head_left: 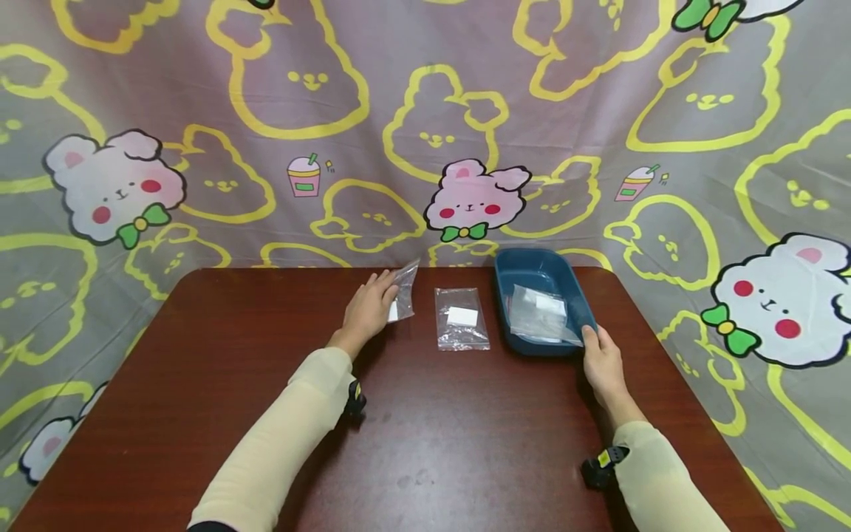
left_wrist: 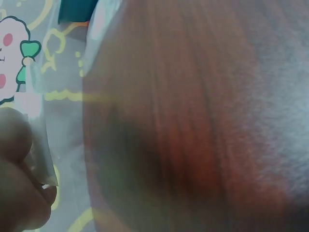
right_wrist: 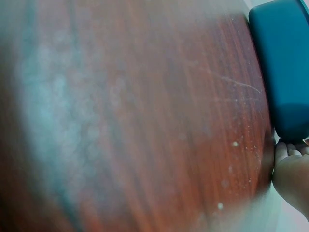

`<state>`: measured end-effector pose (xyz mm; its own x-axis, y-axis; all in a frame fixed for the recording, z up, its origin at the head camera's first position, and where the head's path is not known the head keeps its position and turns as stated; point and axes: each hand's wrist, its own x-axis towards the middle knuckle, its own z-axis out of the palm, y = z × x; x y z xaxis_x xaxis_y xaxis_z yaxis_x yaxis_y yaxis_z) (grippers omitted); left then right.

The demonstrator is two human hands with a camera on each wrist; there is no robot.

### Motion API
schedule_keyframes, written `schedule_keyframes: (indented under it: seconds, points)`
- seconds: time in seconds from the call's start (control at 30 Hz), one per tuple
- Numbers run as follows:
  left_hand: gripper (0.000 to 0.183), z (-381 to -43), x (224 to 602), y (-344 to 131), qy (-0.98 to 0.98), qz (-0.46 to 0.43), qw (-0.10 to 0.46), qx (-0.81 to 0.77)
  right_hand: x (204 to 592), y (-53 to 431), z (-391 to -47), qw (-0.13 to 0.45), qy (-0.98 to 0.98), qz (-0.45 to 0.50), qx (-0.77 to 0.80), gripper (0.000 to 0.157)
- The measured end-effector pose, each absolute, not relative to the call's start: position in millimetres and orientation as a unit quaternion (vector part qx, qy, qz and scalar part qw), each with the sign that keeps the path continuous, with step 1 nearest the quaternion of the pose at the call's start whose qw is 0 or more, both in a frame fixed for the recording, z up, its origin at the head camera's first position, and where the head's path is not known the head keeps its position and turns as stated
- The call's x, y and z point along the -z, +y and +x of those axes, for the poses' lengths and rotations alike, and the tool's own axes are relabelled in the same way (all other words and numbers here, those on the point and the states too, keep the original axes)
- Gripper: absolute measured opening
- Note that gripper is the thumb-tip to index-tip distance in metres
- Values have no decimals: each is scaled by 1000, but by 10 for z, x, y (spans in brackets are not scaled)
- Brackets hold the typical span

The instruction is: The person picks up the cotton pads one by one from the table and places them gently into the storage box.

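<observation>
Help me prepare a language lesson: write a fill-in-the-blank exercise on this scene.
1. The clear bag in the left hand is ____ (inside/outside) the tub.
2. In the head view, the tub, touched by the right hand, stands to the ____ of the flat bag.
3. The small rectangle showing in the flat bag is coloured ____.

Missing words: outside; right; white.

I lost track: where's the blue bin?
In the head view, the blue bin sits right of centre, beside the flat-lying plastic bag, with the right hand at the bin's near-right corner.
</observation>
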<state>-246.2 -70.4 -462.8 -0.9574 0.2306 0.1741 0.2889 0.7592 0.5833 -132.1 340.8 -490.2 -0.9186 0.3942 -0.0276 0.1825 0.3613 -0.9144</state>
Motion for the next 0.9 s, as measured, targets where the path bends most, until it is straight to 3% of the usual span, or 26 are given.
schedule_keyframes:
  seconds: [0.9]
  points:
    - [46, -2521, 4333, -527, -941, -137, 62, 302, 4921, 3400, -1322, 111, -819, -171, -537, 59]
